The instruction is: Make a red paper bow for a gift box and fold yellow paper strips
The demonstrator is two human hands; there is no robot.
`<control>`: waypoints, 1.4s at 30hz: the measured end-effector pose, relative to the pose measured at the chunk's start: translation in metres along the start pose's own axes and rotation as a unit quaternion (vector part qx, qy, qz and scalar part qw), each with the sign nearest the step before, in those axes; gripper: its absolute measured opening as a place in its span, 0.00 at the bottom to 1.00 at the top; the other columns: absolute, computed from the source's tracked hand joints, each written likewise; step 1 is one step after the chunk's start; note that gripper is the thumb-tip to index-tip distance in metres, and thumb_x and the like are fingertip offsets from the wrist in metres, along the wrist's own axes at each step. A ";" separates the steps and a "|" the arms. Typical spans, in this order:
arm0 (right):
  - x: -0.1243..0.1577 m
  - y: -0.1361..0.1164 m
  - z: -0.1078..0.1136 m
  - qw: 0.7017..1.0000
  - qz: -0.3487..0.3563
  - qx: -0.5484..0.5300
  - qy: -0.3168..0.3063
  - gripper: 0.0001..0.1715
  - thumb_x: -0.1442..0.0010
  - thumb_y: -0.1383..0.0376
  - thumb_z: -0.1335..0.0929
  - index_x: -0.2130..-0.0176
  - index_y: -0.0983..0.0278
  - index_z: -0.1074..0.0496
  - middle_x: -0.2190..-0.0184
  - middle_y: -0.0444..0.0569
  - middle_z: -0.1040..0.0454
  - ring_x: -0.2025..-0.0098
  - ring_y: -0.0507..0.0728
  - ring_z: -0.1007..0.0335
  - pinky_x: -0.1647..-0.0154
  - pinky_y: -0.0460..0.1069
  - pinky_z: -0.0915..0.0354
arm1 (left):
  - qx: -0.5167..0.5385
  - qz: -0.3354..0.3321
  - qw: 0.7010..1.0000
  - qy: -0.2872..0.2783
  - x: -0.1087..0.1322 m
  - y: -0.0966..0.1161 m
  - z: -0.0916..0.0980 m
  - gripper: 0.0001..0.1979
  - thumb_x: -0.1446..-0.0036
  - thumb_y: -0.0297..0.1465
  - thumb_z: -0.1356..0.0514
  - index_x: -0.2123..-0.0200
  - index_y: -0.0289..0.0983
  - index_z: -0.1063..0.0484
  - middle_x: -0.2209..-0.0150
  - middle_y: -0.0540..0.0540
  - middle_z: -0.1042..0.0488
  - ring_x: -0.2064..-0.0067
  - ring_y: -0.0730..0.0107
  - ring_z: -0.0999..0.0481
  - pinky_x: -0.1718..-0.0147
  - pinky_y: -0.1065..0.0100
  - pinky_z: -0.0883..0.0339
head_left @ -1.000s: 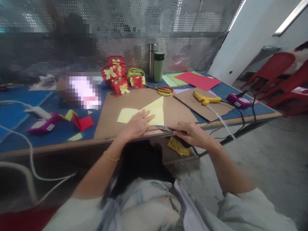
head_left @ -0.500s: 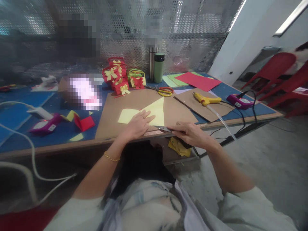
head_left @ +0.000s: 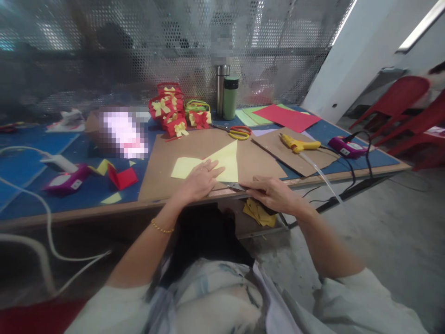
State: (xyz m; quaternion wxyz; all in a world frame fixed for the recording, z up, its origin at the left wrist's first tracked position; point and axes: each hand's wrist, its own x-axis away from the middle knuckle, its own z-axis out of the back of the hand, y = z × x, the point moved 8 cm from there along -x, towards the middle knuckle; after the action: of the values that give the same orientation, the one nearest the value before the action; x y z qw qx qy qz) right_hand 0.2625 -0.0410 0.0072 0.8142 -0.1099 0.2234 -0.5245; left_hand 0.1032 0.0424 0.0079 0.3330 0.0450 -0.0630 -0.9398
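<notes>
A folded sheet of yellow paper (head_left: pixel 227 167) lies on a brown cardboard sheet (head_left: pixel 163 148) near the table's front edge. My left hand (head_left: pixel 203 178) rests flat on the paper, fingers spread, pressing it down. To its right, my right hand (head_left: pixel 271 192) is closed around what looks like a pair of scissors (head_left: pixel 237 187). Their grey metal blades point left, close along the paper's lower edge. My fingers hide most of the dark handle. I cannot tell whether the blades touch the paper.
Yellow-and-orange-handled scissors (head_left: pixel 239 133) lie behind the paper. A yellow glue gun (head_left: pixel 299 144) rests on cardboard at right. Red paper baskets (head_left: pixel 168 109), a green bottle (head_left: pixel 230 99) and red paper (head_left: pixel 287 117) stand or lie at the back. Purple power boxes (head_left: pixel 66 178) trail cables.
Both hands, the paper and the blade hold almost the same positions. The whole view has shifted very slightly.
</notes>
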 end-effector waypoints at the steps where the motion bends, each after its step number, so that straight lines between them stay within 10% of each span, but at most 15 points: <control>1: 0.000 0.000 0.001 1.000 -0.001 -0.001 -0.001 0.21 0.30 0.66 0.35 0.44 0.57 0.19 0.69 0.48 0.26 0.66 0.55 0.31 0.65 0.48 0.43 | 0.003 0.003 1.000 0.000 0.000 -0.001 0.000 0.30 0.32 0.30 0.56 0.30 0.34 0.35 0.26 0.38 0.42 0.24 0.54 0.46 0.28 0.50 0.49; 20: -0.001 -0.009 -0.009 1.000 0.000 0.031 0.002 0.23 0.28 0.65 0.36 0.40 0.56 0.22 0.67 0.49 0.25 0.66 0.55 0.31 0.66 0.48 0.45 | 0.247 0.038 0.963 0.105 0.005 -0.031 0.007 0.30 0.31 0.32 0.56 0.29 0.31 0.41 0.28 0.35 0.37 0.29 0.58 0.36 0.30 0.52 0.42; 28: -0.002 -0.010 -0.009 0.998 -0.013 0.059 -0.005 0.24 0.28 0.64 0.37 0.38 0.54 0.23 0.67 0.50 0.23 0.65 0.56 0.29 0.66 0.48 0.44 | 0.069 0.018 0.991 0.115 0.014 -0.041 0.020 0.17 0.35 0.26 0.48 0.56 0.38 0.19 0.43 0.40 0.24 0.42 0.56 0.25 0.39 0.51 0.33; 35: -0.003 -0.013 -0.007 0.997 0.004 0.072 -0.004 0.21 0.28 0.65 0.37 0.45 0.57 0.19 0.66 0.50 0.22 0.64 0.56 0.27 0.64 0.48 0.42 | -0.068 0.158 0.983 0.069 0.039 -0.072 0.019 0.24 0.29 0.38 0.49 0.35 0.41 0.28 0.34 0.34 0.31 0.36 0.45 0.29 0.37 0.45 0.37; 42: -0.006 -0.008 -0.012 0.997 0.037 0.058 0.021 0.22 0.29 0.64 0.38 0.43 0.57 0.20 0.67 0.51 0.23 0.66 0.57 0.26 0.65 0.48 0.39 | -0.084 0.162 0.983 0.009 0.042 -0.069 0.000 0.29 0.25 0.40 0.59 0.27 0.41 0.40 0.25 0.38 0.45 0.23 0.51 0.49 0.28 0.49 0.53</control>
State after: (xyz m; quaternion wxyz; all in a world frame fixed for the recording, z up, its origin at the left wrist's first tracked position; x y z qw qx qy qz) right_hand 0.2479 -0.0379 0.0015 0.8331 -0.0433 0.2131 -0.5087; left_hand 0.0276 0.0692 -0.0044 0.4835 0.0143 0.0125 -0.8751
